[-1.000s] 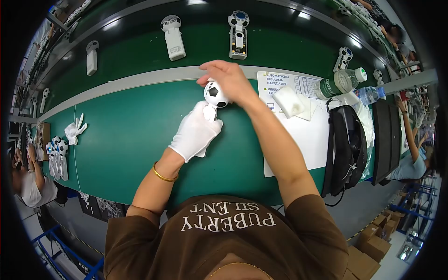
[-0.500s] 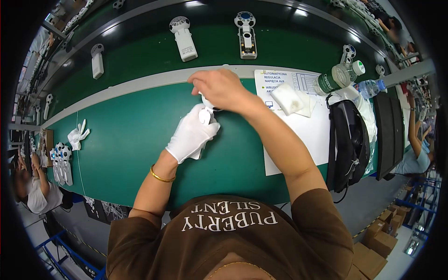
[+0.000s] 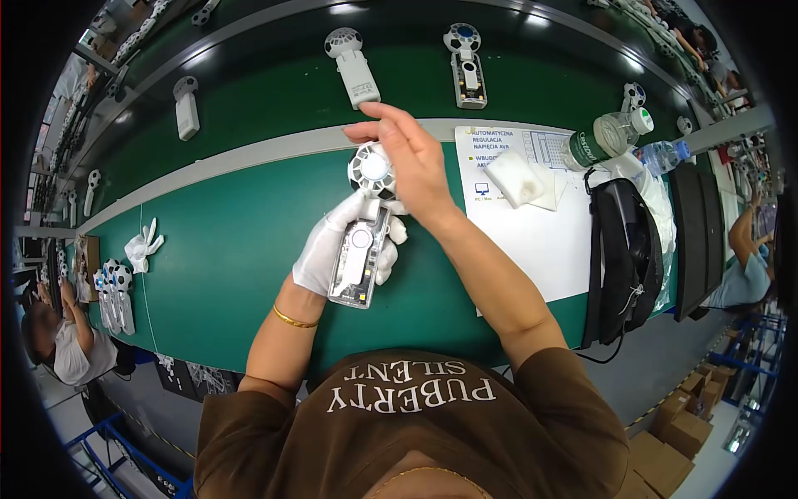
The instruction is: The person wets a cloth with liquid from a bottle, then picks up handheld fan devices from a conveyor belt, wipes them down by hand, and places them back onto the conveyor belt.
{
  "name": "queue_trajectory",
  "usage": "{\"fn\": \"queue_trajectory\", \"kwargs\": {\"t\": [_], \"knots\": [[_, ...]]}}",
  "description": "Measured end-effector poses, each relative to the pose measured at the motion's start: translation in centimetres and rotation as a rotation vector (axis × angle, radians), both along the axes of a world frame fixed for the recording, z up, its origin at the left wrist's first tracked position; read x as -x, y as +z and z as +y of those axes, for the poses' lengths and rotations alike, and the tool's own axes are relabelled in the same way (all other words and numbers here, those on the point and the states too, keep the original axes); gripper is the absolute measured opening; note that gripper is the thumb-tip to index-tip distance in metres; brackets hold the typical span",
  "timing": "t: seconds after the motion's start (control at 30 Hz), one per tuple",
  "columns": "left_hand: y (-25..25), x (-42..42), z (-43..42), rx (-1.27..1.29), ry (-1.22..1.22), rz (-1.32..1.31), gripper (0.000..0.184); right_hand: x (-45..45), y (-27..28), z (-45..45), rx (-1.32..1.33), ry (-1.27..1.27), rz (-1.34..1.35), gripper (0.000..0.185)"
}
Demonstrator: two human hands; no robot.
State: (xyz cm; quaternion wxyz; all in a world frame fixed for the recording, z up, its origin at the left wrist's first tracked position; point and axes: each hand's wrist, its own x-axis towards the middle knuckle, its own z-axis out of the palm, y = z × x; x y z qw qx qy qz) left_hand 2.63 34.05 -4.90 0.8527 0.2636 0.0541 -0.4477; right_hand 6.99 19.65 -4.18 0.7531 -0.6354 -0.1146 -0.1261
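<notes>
A handheld device (image 3: 356, 258) with a round football-patterned fan head and a clear-fronted body lies in my left hand (image 3: 320, 254), which wears a white glove and has its fingers wrapped round the body. The fan head points away from me. My bare right hand (image 3: 414, 162) is beside the right edge of the head, its fingers stretched out past it and apart. Beyond them, a white device (image 3: 358, 79) and a clear-fronted one (image 3: 470, 79) lie on the dark green belt.
On the right are a printed sheet (image 3: 532, 258), white pads (image 3: 514, 179), a green-labelled bottle (image 3: 611, 137), a smaller bottle (image 3: 662, 156) and a black bag (image 3: 615, 258). At left lie a white glove (image 3: 143, 247) and several football-headed devices (image 3: 116, 299). Co-workers sit at both sides.
My left hand has turned the device so its clear front now shows. My right hand has shifted right and opened its fingers beside the fan head. The devices on the belt have moved right.
</notes>
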Motion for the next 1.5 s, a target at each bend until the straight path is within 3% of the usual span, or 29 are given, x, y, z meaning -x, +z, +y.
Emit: {"fn": "queue_trajectory", "kwargs": {"t": [0.07, 0.17, 0.33, 0.47, 0.57, 0.6, 0.63, 0.7, 0.83, 0.97, 1.07, 1.13, 1.2, 1.23, 1.3, 1.33, 1.43, 1.47, 1.5], "knots": [[-0.2, 0.2, 0.0, 0.109, -0.019, 0.073, 0.054, 0.6, 0.4, 0.0, 0.304, -0.142, -0.185, 0.028], [-0.1, 0.3, 0.1, 0.204, -0.045, 0.132, 0.057, 0.4, 0.5, -0.1, 0.304, -0.075, -0.188, 0.027], [0.7, 0.0, 0.1, 0.142, -0.073, 0.089, 0.055, -1.8, -0.2, -0.8, -0.339, 0.181, 0.252, 0.035], [1.2, -0.3, 0.1, -0.034, -0.052, -0.024, 0.047, -2.7, -0.5, -1.6, -0.342, 0.031, 0.362, 0.032], [1.5, -0.7, 0.2, -0.218, -0.018, -0.168, 0.038, -2.7, 1.4, -2.1, -0.231, -0.087, 0.084, 0.028], [1.4, -0.8, 0.0, -0.272, -0.008, -0.234, 0.037, -2.2, 2.3, -1.5, -0.144, -0.074, 0.021, 0.025], [1.3, -0.8, -0.2, -0.325, -0.002, -0.304, 0.035, -1.9, 2.1, -0.7, 0.128, -0.097, -0.187, 0.022], [2.1, -0.4, -0.7, -0.376, 0.014, -0.327, 0.034, -0.8, 2.6, -0.3, 0.863, -0.165, -0.497, 0.023], [1.1, -1.2, -0.1, -0.442, 0.002, -0.371, 0.037, -2.8, 0.8, -1.1, 0.638, -0.059, -0.236, 0.021], [2.1, -3.9, 0.3, -0.479, 0.086, -0.443, 0.038, -5.9, 1.5, -5.1, 0.409, -0.207, 0.164, 0.025], [1.8, -9.9, 1.0, -0.698, 0.191, -0.627, 0.031, -7.6, 1.2, -8.8, 0.752, -0.416, 0.153, 0.034], [0.7, -14.3, 0.6, -0.976, 0.426, -0.899, 0.032, -8.3, 0.6, -10.1, 0.965, -0.484, 0.172, 0.039], [0.9, -18.4, 0.8, -1.337, 0.485, -1.099, 0.053, -8.0, 0.9, -10.2, 1.132, -0.518, 0.239, 0.040], [0.5, -20.2, 0.7, -1.475, 0.492, -1.002, 0.055, -7.6, 1.9, -9.8, 1.184, -0.445, 0.360, 0.046], [-1.0, -22.6, 0.7, -1.671, 0.580, -1.232, 0.062, -8.2, 0.4, -9.8, 1.277, -0.426, 0.357, 0.051], [-0.9, -23.9, 0.9, -1.857, 0.307, -1.350, 0.068, -8.4, 0.1, -9.7, 1.295, -0.430, 0.386, 0.052], [-2.2, -22.8, 0.2, -1.789, 0.397, -1.306, 0.065, -8.8, 0.2, -9.6, 1.282, -0.426, 0.466, 0.053], [-2.6, -21.8, 0.0, -1.798, 0.531, -1.472, 0.062, -8.9, 0.5, -9.9, 1.230, -0.416, 0.495, 0.053], [-2.6, -20.9, -0.5, -1.777, 0.552, -1.469, 0.063, -8.9, 0.6, -10.3, 1.178, -0.403, 0.525, 0.052]]}}
